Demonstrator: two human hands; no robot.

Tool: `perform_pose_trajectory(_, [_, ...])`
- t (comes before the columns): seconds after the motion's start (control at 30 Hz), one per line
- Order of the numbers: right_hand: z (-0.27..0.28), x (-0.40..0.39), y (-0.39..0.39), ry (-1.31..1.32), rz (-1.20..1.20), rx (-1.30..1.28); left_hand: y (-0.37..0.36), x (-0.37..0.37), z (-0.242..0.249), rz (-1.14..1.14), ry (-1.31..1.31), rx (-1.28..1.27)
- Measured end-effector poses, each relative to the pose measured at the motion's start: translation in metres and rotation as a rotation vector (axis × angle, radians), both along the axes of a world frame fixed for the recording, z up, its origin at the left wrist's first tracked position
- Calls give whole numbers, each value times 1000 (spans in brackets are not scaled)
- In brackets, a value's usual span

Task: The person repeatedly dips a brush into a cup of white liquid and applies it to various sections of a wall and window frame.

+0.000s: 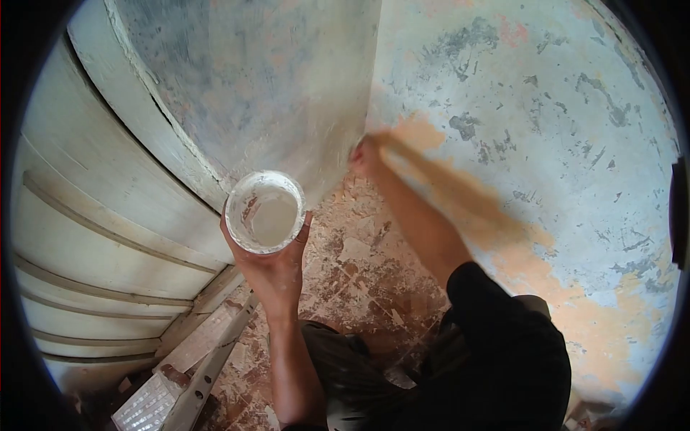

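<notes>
My left hand point(272, 269) is wrapped round a round white tub point(265, 212) from below and the sides. Pale grey-white paste lies inside the tub, and its rim and inner wall are smeared. My right hand point(364, 156) is closed near the corner where the grey wall point(287, 79) meets the patchy pale blue wall point(532, 144). It is blurred, and anything it holds is too small or hidden to name. Its forearm casts a shadow on the right wall.
A white panelled wooden door or frame point(108, 208) curves along the left. Flakes and debris cover the reddish floor point(352, 280) below. At the lower left, a long strip with holes point(208, 373) leans beside a ribbed pale block point(149, 406).
</notes>
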State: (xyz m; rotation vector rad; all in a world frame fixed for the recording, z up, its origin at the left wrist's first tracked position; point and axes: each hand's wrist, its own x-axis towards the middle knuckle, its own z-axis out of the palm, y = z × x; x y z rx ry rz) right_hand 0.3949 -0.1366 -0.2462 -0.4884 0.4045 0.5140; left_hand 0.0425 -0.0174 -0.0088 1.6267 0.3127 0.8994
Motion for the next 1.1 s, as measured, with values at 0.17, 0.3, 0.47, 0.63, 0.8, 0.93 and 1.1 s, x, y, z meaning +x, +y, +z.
perform_pose_trajectory(0.17, [137,-63,-25,-355,71,-206,2,3,-3,41,63,-24])
perform_pose_trajectory(0.3, [75,-102,-2,-169,-31,-225,0,17,-11,-28,17,-84])
perform_pose_trajectory(0.47, [35,33,2,38,158,3,-9,21,-18,-77,6,-88])
perform_pose_trajectory(0.63, [295,-2,-28,30,88,97,-8,35,-26,-253,99,-463])
perform_pose_trajectory(0.8, [491,-34,-46,-291,214,203,-16,35,-19,-256,102,-339])
perform_pose_trajectory(0.93, [543,-81,-56,-718,186,132,-18,33,-18,-260,79,-252])
perform_pose_trajectory(1.1, [491,-205,-91,-714,470,-306,-22,26,-11,-297,62,-154])
